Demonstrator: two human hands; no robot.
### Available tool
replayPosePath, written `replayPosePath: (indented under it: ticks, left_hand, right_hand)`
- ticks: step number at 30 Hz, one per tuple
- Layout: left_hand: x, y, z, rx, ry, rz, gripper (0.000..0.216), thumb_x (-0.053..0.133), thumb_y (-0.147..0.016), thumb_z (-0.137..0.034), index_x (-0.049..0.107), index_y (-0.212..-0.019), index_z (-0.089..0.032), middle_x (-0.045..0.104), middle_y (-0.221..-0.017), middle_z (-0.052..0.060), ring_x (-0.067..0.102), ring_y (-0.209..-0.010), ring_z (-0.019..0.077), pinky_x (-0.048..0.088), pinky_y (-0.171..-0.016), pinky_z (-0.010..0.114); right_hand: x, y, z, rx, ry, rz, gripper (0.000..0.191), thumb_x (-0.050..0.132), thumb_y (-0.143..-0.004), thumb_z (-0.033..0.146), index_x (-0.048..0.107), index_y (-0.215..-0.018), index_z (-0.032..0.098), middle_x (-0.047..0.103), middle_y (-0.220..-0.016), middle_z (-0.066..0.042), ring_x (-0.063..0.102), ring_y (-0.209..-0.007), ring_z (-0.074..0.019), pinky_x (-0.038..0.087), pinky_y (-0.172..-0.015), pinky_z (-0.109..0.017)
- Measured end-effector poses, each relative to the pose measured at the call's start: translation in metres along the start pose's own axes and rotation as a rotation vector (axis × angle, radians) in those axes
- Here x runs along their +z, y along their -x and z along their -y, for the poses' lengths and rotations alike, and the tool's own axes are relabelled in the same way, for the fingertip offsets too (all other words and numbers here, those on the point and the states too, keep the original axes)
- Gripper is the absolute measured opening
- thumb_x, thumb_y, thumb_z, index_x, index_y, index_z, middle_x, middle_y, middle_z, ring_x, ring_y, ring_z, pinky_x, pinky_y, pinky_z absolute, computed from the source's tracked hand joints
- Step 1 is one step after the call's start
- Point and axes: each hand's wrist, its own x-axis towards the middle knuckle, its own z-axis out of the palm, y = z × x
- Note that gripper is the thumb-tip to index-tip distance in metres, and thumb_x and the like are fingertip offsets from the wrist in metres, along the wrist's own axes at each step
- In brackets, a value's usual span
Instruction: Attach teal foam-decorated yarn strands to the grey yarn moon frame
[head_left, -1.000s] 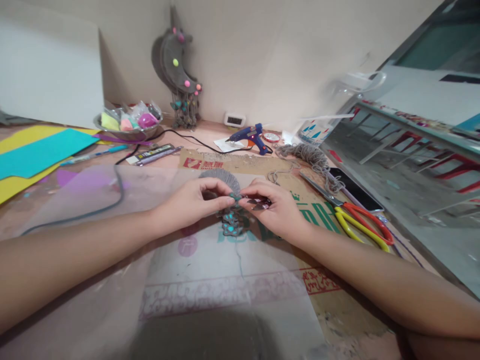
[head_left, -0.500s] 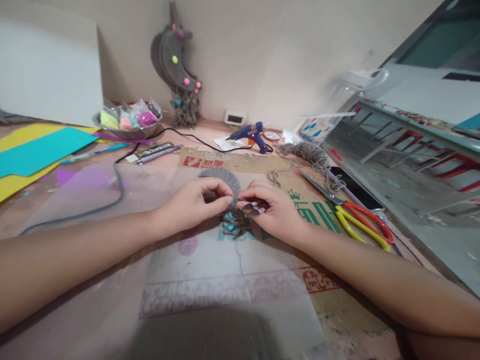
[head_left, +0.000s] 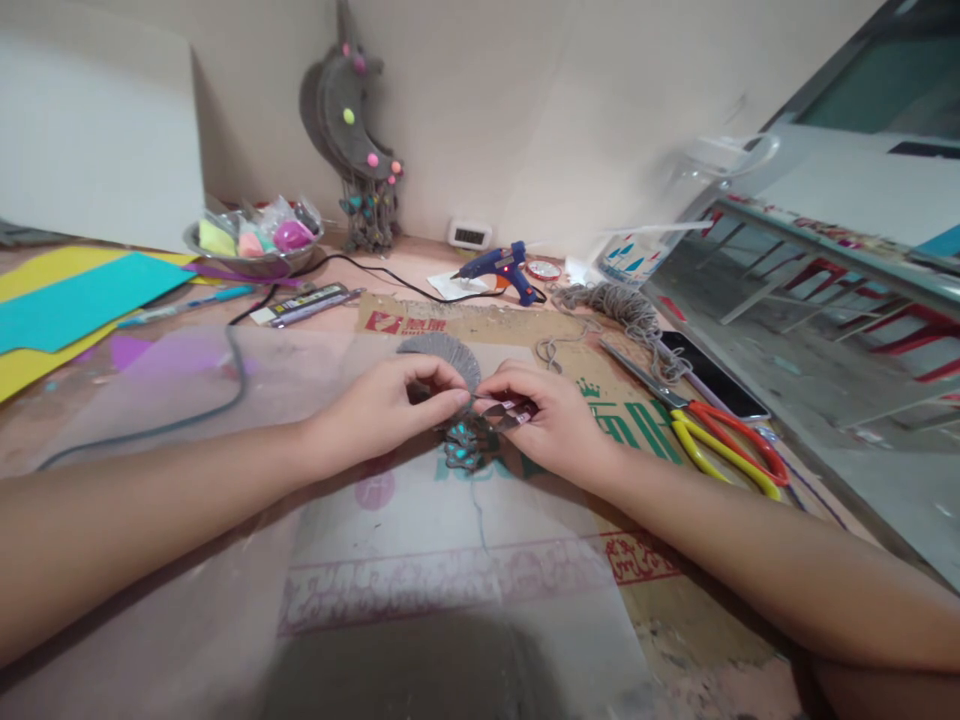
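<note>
My left hand (head_left: 390,405) and my right hand (head_left: 551,420) meet at the middle of the table, fingertips touching. The left thumb and forefinger pinch a small teal and grey piece. My right hand is closed on a small dark tool with a pink tip (head_left: 514,410), possibly small snips. Just below the fingers lies a cluster of grey and teal pieces (head_left: 463,448) with a thin thread running toward me. A grey ribbed fan-shaped piece (head_left: 442,352) lies just behind my left hand.
Flattened cardboard (head_left: 465,325) covers the table. Yellow and red scissors (head_left: 720,440) and a phone (head_left: 709,378) lie right, grey twine (head_left: 615,305) and a blue glue gun (head_left: 504,270) behind. A bowl of coloured bits (head_left: 251,245), pens and coloured paper (head_left: 75,300) lie left. A grey moon decoration (head_left: 349,130) leans on the wall.
Both hands stay together at the same spot. The fingers have shifted slightly, and the teal piece seen between the fingertips a second ago is now mostly hidden.
</note>
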Motion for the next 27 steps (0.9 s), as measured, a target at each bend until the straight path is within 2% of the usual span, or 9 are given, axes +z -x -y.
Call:
replayPosePath:
  ticks: [3,11,14,17,20,24,27]
  left_hand:
    - [0.0,0.0,0.0,0.011,-0.03,0.015,0.016,0.054,-0.086,-0.029,0.064,-0.08,-0.018,0.067,-0.079,-0.001,0.06,-0.076,0.0122,0.047,-0.072,0.023]
    - [0.0,-0.001,0.006,-0.019,0.023,0.008,0.012,0.058,-0.084,-0.028,0.064,-0.088,-0.018,0.068,-0.083,-0.001,0.06,-0.074,0.0119,0.047,-0.069,0.023]
    - [0.0,-0.002,0.006,-0.05,0.037,-0.014,0.015,0.057,-0.085,-0.031,0.063,-0.086,-0.018,0.067,-0.081,-0.001,0.06,-0.072,0.0123,0.046,-0.066,0.023]
    - [0.0,-0.002,0.005,-0.092,0.053,-0.029,0.016,0.056,-0.085,-0.032,0.06,-0.083,-0.017,0.065,-0.078,-0.001,0.059,-0.07,0.0125,0.046,-0.064,0.024]
    - [0.001,-0.002,0.004,-0.117,0.067,-0.026,0.013,0.055,-0.084,-0.029,0.058,-0.081,-0.017,0.063,-0.075,-0.001,0.058,-0.067,0.0119,0.044,-0.062,0.024]
    - [0.001,-0.002,0.006,-0.107,0.064,-0.037,0.009,0.056,-0.082,-0.026,0.058,-0.081,-0.017,0.063,-0.076,-0.002,0.057,-0.068,0.0115,0.044,-0.063,0.023]
    - [0.001,-0.003,0.008,-0.102,0.057,-0.035,0.009,0.056,-0.082,-0.025,0.058,-0.081,-0.017,0.063,-0.077,-0.002,0.057,-0.069,0.0116,0.043,-0.063,0.023]
  right_hand:
    - [0.001,0.001,0.0,0.002,-0.015,0.01,0.006,0.061,-0.082,0.013,0.065,-0.084,0.018,0.06,-0.072,0.001,0.054,-0.065,-0.0097,0.04,-0.058,-0.022]
    - [-0.002,-0.001,0.002,0.026,0.027,-0.022,0.002,0.06,-0.085,0.019,0.062,-0.084,0.018,0.058,-0.072,0.001,0.052,-0.065,-0.0105,0.039,-0.058,-0.023]
    - [-0.007,0.0,0.001,0.019,0.095,-0.088,0.017,0.062,-0.086,0.03,0.061,-0.097,0.018,0.056,-0.08,-0.001,0.052,-0.071,-0.0137,0.041,-0.062,-0.026]
    - [-0.012,0.002,-0.002,-0.02,0.159,-0.124,0.027,0.052,-0.092,0.038,0.057,-0.11,0.019,0.058,-0.09,-0.005,0.054,-0.079,-0.0172,0.043,-0.067,-0.03]
    - [-0.016,0.002,-0.005,-0.079,0.222,-0.083,0.029,0.043,-0.097,0.035,0.057,-0.115,0.019,0.063,-0.094,-0.007,0.057,-0.082,-0.0187,0.044,-0.072,-0.033]
    - [-0.017,0.0,-0.006,-0.168,0.394,-0.008,0.03,0.049,-0.095,0.032,0.061,-0.115,0.015,0.065,-0.088,-0.008,0.056,-0.078,-0.0198,0.042,-0.07,-0.034]
    - [-0.017,-0.002,-0.007,-0.215,0.463,-0.005,0.027,0.049,-0.094,0.031,0.065,-0.111,0.016,0.066,-0.083,-0.007,0.053,-0.071,-0.0182,0.039,-0.066,-0.033]
